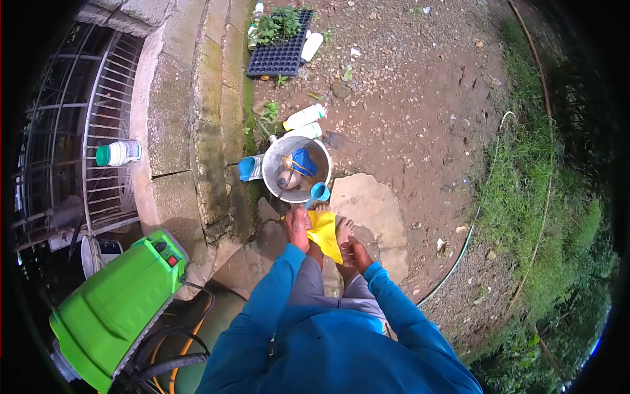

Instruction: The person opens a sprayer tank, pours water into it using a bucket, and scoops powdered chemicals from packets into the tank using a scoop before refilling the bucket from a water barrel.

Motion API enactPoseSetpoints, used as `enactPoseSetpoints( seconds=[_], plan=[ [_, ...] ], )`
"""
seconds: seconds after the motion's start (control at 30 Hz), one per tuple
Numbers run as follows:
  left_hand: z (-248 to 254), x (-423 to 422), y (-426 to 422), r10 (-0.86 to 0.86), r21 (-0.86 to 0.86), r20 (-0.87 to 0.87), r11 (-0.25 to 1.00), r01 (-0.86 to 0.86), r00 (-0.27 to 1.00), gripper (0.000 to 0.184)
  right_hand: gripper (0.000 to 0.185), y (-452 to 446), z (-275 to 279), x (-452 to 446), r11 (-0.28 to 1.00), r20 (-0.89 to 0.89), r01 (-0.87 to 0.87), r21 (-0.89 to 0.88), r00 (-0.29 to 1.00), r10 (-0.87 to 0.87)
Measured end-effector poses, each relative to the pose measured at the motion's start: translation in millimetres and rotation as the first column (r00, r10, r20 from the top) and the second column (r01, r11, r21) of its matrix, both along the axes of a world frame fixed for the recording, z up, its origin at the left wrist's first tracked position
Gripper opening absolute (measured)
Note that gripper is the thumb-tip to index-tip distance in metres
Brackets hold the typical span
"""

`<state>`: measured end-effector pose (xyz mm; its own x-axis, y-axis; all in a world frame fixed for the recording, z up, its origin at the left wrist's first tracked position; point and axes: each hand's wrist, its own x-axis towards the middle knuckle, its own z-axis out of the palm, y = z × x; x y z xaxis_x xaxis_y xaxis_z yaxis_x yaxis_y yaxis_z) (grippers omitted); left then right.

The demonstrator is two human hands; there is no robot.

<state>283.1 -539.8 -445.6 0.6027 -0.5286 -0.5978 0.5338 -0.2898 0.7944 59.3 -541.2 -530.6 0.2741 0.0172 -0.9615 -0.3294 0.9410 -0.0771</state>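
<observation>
My left hand (298,226) is closed around the handle of a small blue scoop (319,192), and its fingers also press on a yellow packet (321,235). The scoop's bowl sits over the near right rim of a round bucket (269,178). My right hand (357,255) pinches the packet's lower right edge; some of its fingers are hidden. Inside the bucket are a blue object (302,161) with a yellowish strap and a rounded greyish object (289,179), whose kinds I cannot make out.
White bottles (304,117) and a blue-and-white container (250,168) lie by the bucket. A black seedling tray (275,60) is farther off. At left stand a concrete ledge (174,118), a green sprayer (118,308) and a green-capped jar (118,153). A hose (459,258) runs along the grass.
</observation>
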Motion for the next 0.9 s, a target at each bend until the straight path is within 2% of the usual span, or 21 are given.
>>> enactPoseSetpoints(
  seconds=[0.03, 0.07, 0.1, 0.13, 0.17, 0.2, 0.23, 0.3, 0.33, 0.4, 0.43, 0.47, 0.53, 0.57, 0.63, 0.67, 0.73, 0.8, 0.83, 0.87, 0.9],
  plan=[
    [-16, 9, -11, 0.041, -0.014, 0.003, 0.999, -0.041, 0.999, 0.029, 0.072, 10, 2, 6, 1.0, 0.079, 0.009, 0.014, 0.997, -0.01],
    [-47, 21, -15, 0.083, 0.007, -0.025, 0.997, -0.082, 0.996, 0.027, 0.064, 16, 10, 19, 0.993, 0.085, -0.099, -0.059, 0.991, 0.104],
    [-75, 30, -20, 0.095, 0.059, 0.049, 0.993, -0.098, 0.994, 0.027, 0.058, 9, 36, 28, 0.945, 0.199, -0.242, -0.22, 0.937, 0.286],
    [-97, 39, -30, 0.101, 0.104, 0.125, 0.988, -0.114, 0.987, 0.029, 0.055, 26, 26, 42, 0.857, 0.145, -0.336, -0.391, 0.897, 0.418],
    [-113, 48, -41, 0.163, 0.15, 0.107, 0.972, -0.178, 0.981, 0.034, 0.051, 48, 16, 57, 0.727, 0.066, -0.418, -0.545, 0.843, 0.535],
    [-131, 58, -51, 0.227, 0.199, 0.093, 0.95, -0.242, 0.969, 0.04, 0.049, 60, 18, 72, 0.583, -0.013, -0.428, -0.691, 0.814, 0.581],
    [-185, 73, -48, 0.276, 0.202, 0.015, 0.941, -0.273, 0.961, 0.048, 0.046, 70, 27, 88, 0.417, -0.098, -0.425, -0.804, 0.785, 0.612],
    [-240, 90, -56, 0.353, 0.199, -0.035, 0.919, -0.34, 0.935, 0.046, 0.04, 76, 47, 118, 0.246, -0.205, -0.524, -0.815, 0.658, 0.725],
    [-255, 93, -59, 0.374, 0.192, -0.036, 0.913, -0.361, 0.927, 0.046, 0.04, 89, 38, 125, 0.246, -0.21, -0.534, -0.809, 0.654, 0.727],
    [-275, 96, -70, 0.43, 0.212, -0.023, 0.884, -0.416, 0.902, 0.038, 0.038, 109, 20, 133, -0.053, -0.363, -0.478, -0.877, 0.585, 0.725],
    [-279, 96, -78, 0.481, 0.225, -0.002, 0.855, -0.468, 0.877, 0.032, 0.038, 105, 21, 134, -0.058, -0.376, -0.55, -0.833, 0.486, 0.789],
    [-282, 97, -84, 0.48, 0.23, -0.01, 0.855, -0.465, 0.877, 0.032, 0.038, 101, 21, 136, -0.057, -0.38, -0.558, -0.828, 0.483, 0.789],
    [-285, 100, -94, 0.532, 0.197, -0.09, 0.838, -0.508, 0.842, 0.037, 0.035, 100, 12, 138, -0.136, -0.453, -0.511, -0.849, 0.571, 0.684],
    [-288, 105, -98, 0.55, 0.202, -0.146, 0.83, -0.52, 0.822, 0.039, 0.035, 101, 10, 138, -0.134, -0.458, -0.52, -0.843, 0.565, 0.686],
    [-302, 107, -101, 0.562, 0.208, -0.2, 0.825, -0.525, 0.803, 0.044, 0.029, 95, 6, 139, -0.019, -0.387, -0.55, -0.835, 0.562, 0.731],
    [-307, 114, -100, 0.576, 0.209, -0.238, 0.817, -0.538, 0.782, 0.05, 0.029, 92, 6, 140, -0.028, -0.387, -0.55, -0.835, 0.55, 0.74],
    [-325, 122, -93, 0.583, 0.214, -0.211, 0.811, -0.545, 0.785, 0.049, 0.025, 91, 6, 142, -0.064, -0.419, -0.544, -0.836, 0.56, 0.714],
    [-329, 125, -84, 0.336, 0.238, -0.224, 0.929, -0.283, 0.915, 0.027, 0.024, 88, 6, 147, -0.061, -0.411, -0.537, -0.841, 0.562, 0.718],
    [-319, 129, -77, 0.201, 0.271, -0.05, 0.946, -0.18, 0.978, 0.03, 0.024, 88, 5, 147, -0.057, -0.409, -0.533, -0.844, 0.57, 0.713],
    [-307, 133, -66, 0.215, 0.276, -0.05, 0.941, -0.193, 0.975, 0.03, 0.024, 89, 5, 148, -0.061, -0.406, -0.534, -0.843, 0.559, 0.723],
    [-290, 138, -54, 0.205, 0.201, 0.036, 0.957, -0.208, 0.978, 0.031, 0.024, 90, 3, 149, -0.064, -0.414, -0.545, -0.836, 0.55, 0.726]
  ],
)
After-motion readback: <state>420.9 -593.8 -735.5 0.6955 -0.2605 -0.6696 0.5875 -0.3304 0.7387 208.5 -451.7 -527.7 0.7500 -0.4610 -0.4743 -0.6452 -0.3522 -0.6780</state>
